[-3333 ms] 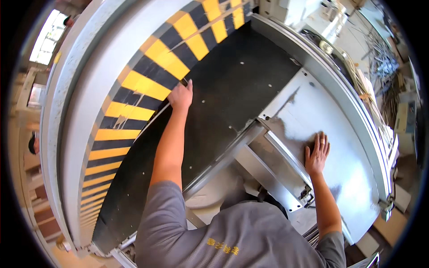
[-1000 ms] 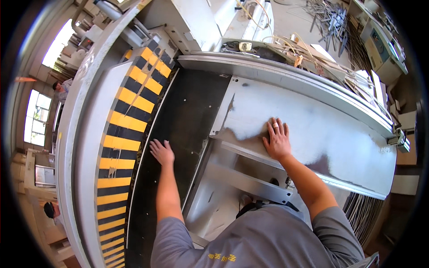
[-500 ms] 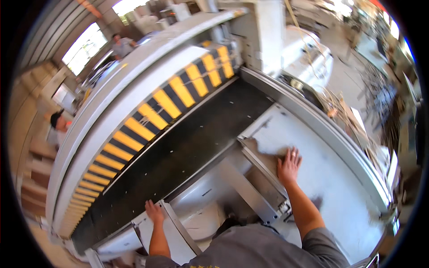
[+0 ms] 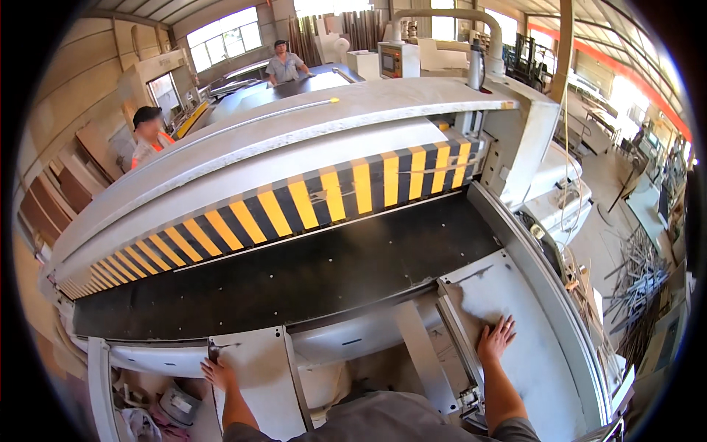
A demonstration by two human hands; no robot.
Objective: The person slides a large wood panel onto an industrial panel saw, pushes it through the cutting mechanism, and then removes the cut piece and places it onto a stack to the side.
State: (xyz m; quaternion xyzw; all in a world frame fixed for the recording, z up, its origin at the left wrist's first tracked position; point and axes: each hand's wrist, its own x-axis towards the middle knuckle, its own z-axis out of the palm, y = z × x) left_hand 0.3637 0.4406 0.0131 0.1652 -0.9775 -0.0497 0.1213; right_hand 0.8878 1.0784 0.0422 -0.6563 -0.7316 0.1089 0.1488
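Note:
My left hand point(image 4: 219, 374) lies on the left edge of a narrow grey support table point(image 4: 261, 390), fingers apart and holding nothing. My right hand point(image 4: 497, 339) is flat and spread on a wider grey support table point(image 4: 541, 368), which has dark smudges near its far left corner. Both tables extend toward me from the black bed point(image 4: 302, 276) of a large machine. Above the bed runs a long beam with a black and yellow striped front point(image 4: 331, 193). Pale specks dot the bed.
A metal side fence point(image 4: 545, 295) borders the right table. Between the tables are a gap and a slanted metal bar point(image 4: 427, 353). A bucket point(image 4: 179, 401) stands below on the left. Beyond the machine are a person in grey point(image 4: 286, 68) and one in a cap point(image 4: 149, 136).
The view has turned and levelled, with more of the hall showing behind the machine. My left hand now rests on its table's left edge; my right hand stays flat on the right table.

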